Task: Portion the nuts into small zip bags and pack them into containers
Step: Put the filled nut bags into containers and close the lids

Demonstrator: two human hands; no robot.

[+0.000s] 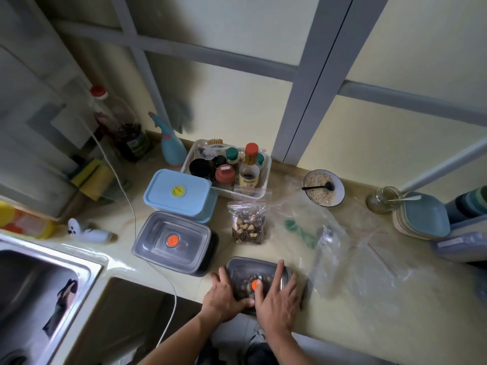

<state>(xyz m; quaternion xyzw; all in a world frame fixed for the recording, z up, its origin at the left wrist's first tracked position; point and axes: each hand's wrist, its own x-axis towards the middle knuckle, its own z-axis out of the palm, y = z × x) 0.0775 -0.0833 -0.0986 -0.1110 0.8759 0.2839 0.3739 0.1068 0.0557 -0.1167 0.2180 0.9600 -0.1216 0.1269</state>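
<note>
Lying at the near edge of the bench [342, 312], a small rectangular container [257, 270] with rounded corners and a clear smoky lid is pressed under both hands; nuts are seen through the lid around an orange round valve [255, 284]. The left hand [224, 296] is laid flat on its left side with fingers spread and straight, and the right hand [276, 299] is spread across the lid, its thumb on the valve. Just behind, a filled zip bag [249, 225] of mixed nuts stands upright. To the left a larger grey container [174, 241] and a pale blue lidded box [180, 193] are lined up. Crinkled empty plastic bags [337, 246] are scattered to the right. Farther back, a white basket [264, 191] of bottles and a bowl [323, 188] of oats with a black spoon are set near the wall. A steel sink [47, 280] is sunk at the left.
</note>
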